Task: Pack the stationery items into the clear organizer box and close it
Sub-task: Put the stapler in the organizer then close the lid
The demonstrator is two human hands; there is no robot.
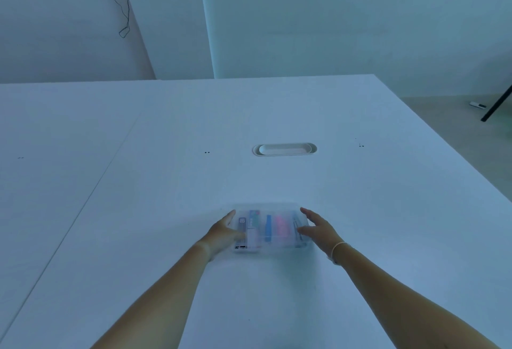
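Left hand [223, 233] and right hand [318, 228] flank the clear organizer box [271, 229], fingers spread, touching its short ends, not clamped. Box lies flat on the white worktop [166, 182], lid apparently down over coloured stationery items [279, 227]. Judged light, rigid, slippery plastic; best gripped at the ends. Beyond, an oval cable port [284, 149].

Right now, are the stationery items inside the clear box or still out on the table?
Inside. The coloured stationery items show through the clear box, and none lies on the table around it.

white table [166, 210], clear organizer box [271, 228] on it
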